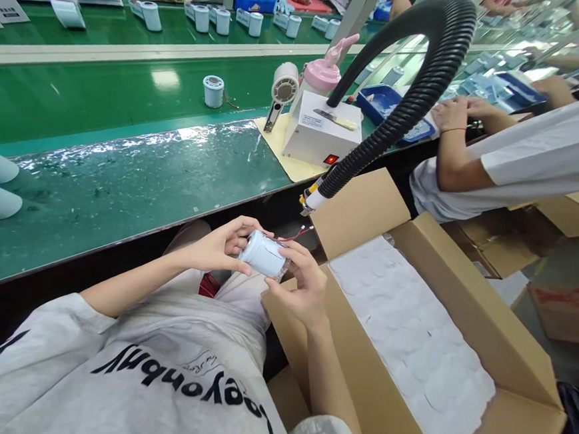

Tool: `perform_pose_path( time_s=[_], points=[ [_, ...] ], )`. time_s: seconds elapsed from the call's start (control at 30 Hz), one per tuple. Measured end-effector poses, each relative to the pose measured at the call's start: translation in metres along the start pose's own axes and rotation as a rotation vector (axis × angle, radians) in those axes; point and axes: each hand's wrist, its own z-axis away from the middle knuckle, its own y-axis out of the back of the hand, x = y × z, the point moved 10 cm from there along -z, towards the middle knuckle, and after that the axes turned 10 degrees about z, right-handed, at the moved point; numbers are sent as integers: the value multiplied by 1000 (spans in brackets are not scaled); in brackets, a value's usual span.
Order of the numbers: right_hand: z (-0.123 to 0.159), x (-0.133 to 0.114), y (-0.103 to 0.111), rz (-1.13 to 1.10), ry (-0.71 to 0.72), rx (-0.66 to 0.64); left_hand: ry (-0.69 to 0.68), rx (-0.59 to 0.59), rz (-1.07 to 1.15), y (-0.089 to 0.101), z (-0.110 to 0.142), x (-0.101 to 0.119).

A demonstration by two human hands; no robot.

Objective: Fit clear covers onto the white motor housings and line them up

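Note:
Above my lap, a light-blue cylindrical fan housing (264,254) lies sideways between my two hands. My left hand (227,244) grips its left end, thumb below and fingers over the top. At the right end, the fingers and thumb of my right hand (302,281) close around it. Thin red and black wires (295,233) with a small white connector stick out past the housing's upper right. The nozzle (315,199) of a black flexible hose hangs just above those wires. Part of the housing's ends is hidden by my fingers.
An open cardboard box (360,343) lined with white sheet stands at my right. The hose (448,49) arches from a white machine (321,129) on the bench (172,174). A similar housing (213,92) sits on the green belt. Beside the box, a co-worker's arm (455,150) reaches over the bench.

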Motion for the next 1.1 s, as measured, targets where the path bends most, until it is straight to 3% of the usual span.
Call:
perform_pose_path(
  time_s=[0.3, 0.53, 0.83, 1.1],
  points=[
    [7, -17, -5, 94, 46, -60, -13, -26, -159, -2, 24, 10],
    [4, -32, -9, 111, 94, -118, -59, -116, -290, -15, 34, 22],
    [9, -23, -16, -80, -80, -185, -135, -122, -446, -18, 43, 37],
    [13, -10, -24, -222, -287, -275, -102, -119, -515, -17, 48, 35]
  ],
)
